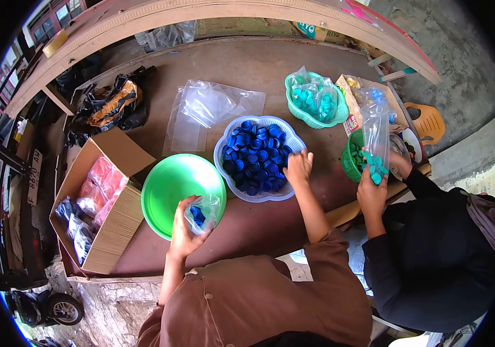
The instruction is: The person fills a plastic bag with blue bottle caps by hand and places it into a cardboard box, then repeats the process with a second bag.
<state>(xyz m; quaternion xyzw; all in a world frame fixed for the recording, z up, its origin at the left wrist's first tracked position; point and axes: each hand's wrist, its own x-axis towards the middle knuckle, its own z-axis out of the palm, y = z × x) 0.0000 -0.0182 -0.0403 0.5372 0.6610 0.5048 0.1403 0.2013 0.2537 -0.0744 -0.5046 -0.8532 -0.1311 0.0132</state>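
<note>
My left hand is closed round a small clear plastic bag with a few blue bottle caps at its bottom. The bag is in front of a bright green bowl. Over the right rim of a pale blue scalloped basin, my right hand has its fingers curled together; what they hold, if anything, is hidden. Many dark blue bottle caps fill this basin.
Flat clear bags lie behind the basin. A cardboard box of packed bags stands left. To the right, a co-worker's hand holds a bag of teal caps, near a teal basket and a green basket.
</note>
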